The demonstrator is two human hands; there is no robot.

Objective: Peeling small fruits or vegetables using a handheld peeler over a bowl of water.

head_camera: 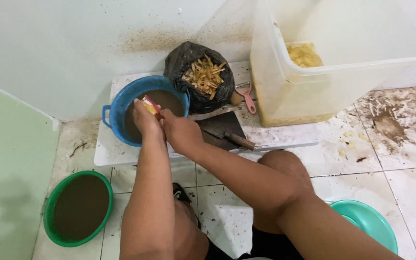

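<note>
Hands work over the blue bowl (116, 108) of brown water. Left hand (146, 120) fingers hold a half-peeled yellow root (149, 107); right hand (183, 134) grips a peeler on it. Black bag (184, 60) holds many peels; big tub (285, 91) holds peeled pieces.

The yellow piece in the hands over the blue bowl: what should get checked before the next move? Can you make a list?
1. Yellow piece gripped by left hand: ok.
2. Right hand close beside it; its tool is hidden: cannot tell.
3. Hands above the blue basin of brown water, so scraps fall in: ok.
4. Cleaver lies right by the right wrist: not ok.
5. Black bag of peelings upright and open: ok.
6. Big clear tub within reach: ok.
</note>
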